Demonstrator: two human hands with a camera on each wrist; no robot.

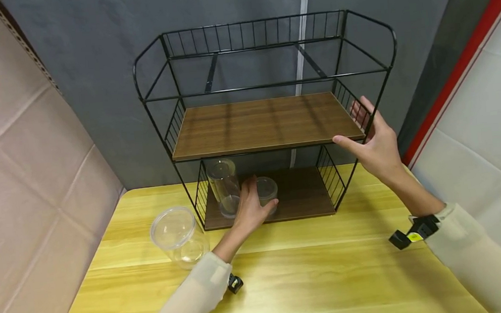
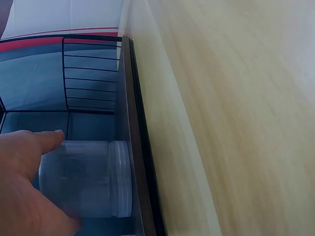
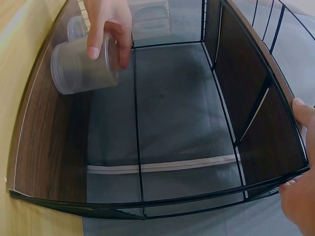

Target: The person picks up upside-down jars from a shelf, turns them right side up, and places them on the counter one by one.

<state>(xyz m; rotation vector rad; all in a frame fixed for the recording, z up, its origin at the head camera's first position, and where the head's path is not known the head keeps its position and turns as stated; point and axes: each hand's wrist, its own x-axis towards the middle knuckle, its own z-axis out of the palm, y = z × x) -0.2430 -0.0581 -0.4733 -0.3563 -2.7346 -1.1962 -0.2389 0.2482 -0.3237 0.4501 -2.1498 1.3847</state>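
A two-tier rack (image 1: 265,125) of black wire with brown wood-look shelves stands on the table. On its lower shelf (image 1: 305,196), my left hand (image 1: 249,209) grips a short clear jar (image 1: 268,189) from the left, thumb toward the front. The left wrist view shows the jar's ridged end (image 2: 121,179) down against the board. Close behind that hand, to the left, a taller clear jar (image 1: 224,186) stands on the same shelf. My right hand (image 1: 377,148) holds the rack's right side at the upper shelf, thumb on the front corner, fingers behind the side wires.
A wide clear jar (image 1: 179,235) stands on the yellow wooden table (image 1: 314,275), outside the rack near its left front corner. Grey cloth (image 1: 107,104) hangs behind the rack. Pale panels flank the table, the right one (image 1: 489,120) with a red edge.
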